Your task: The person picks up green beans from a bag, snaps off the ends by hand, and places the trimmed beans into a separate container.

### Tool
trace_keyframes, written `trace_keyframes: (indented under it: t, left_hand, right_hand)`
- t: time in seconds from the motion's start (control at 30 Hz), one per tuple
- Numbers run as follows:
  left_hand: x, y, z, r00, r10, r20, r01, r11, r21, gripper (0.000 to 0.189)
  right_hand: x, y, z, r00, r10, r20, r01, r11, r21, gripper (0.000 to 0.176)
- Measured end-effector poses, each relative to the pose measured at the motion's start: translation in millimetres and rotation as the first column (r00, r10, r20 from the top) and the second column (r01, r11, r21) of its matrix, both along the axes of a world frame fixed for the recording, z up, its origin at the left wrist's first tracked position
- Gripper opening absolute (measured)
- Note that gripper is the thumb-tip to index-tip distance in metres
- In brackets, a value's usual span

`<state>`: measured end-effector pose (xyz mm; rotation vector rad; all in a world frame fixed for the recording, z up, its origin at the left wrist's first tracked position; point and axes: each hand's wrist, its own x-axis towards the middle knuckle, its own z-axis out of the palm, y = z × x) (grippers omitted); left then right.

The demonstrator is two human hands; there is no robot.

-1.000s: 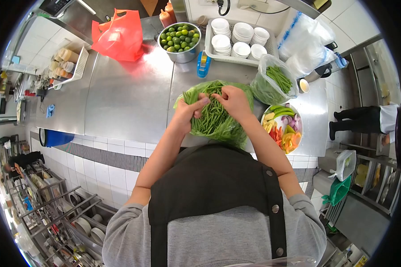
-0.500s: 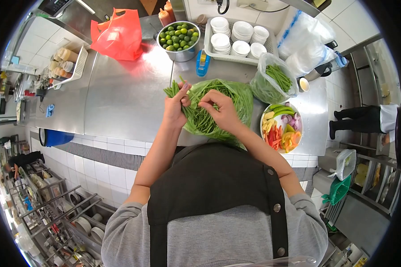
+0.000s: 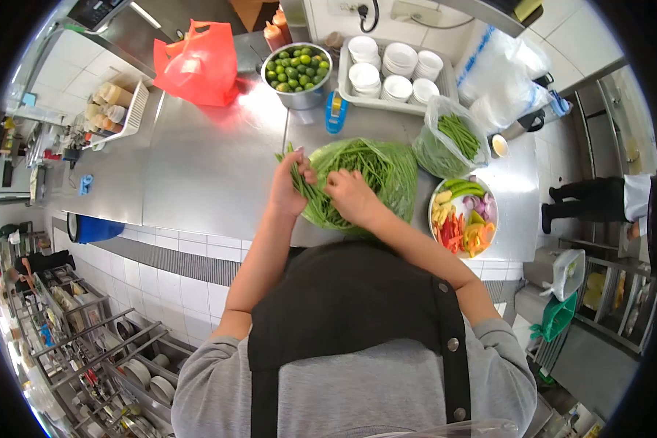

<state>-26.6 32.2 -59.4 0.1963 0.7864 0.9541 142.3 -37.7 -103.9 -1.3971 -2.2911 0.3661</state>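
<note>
My left hand [image 3: 292,184] is closed round a bunch of green beans [image 3: 288,155], whose ends stick out above the thumb. Close beside it, my right hand [image 3: 354,198] has its fingers pinched on green beans at the bag's near left side; the fingertips are partly hidden. Under both hands lies an open green plastic bag [image 3: 400,171] full of long green beans [image 3: 365,162]. To its right stands a clear plastic bag [image 3: 434,150] with cut green beans [image 3: 458,135] in it. A plate [image 3: 480,252] of cut peppers, onion and other vegetables is nearer me.
Along the back of the steel counter [image 3: 197,168] stand a red bag [image 3: 197,66], a metal pot [image 3: 299,98] of green citrus fruit, a blue tape dispenser [image 3: 335,113] and a tray [image 3: 387,106] of stacked white bowls. Another person [image 3: 591,197] stands at far right.
My right hand has lowered from above the bag onto the beans beside my left hand. My left hand still holds its bunch, now turned slightly. The whole view has shifted a little.
</note>
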Motion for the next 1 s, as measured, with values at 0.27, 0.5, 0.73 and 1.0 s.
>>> trace_keyframes:
  t: [0.27,0.5,0.73,1.0]
  left_hand:
    - [0.9,-12.1,-9.5,0.969,-0.043,-0.243,0.046,0.999,0.006,0.028]
    - [20.0,-27.0,1.0,0.851,-0.246,-0.464,0.378,0.901,0.215,0.014]
    - [25.3,-26.8,10.6,0.735,-0.238,-0.635,0.489,0.835,0.253,0.015]
    - [21.3,-26.1,13.3,0.764,-0.353,-0.540,0.498,0.855,0.145,0.013]
  right_hand:
    - [6.9,19.9,36.5,0.860,-0.152,-0.487,0.108,0.987,-0.117,0.007]
    - [25.3,28.8,61.7,0.441,-0.412,-0.797,0.043,0.897,-0.440,0.007]
    - [40.6,29.0,52.4,0.647,-0.377,-0.663,0.215,0.924,-0.315,0.005]
    - [20.8,18.9,38.8,0.742,-0.305,-0.598,0.335,0.940,-0.064,0.010]
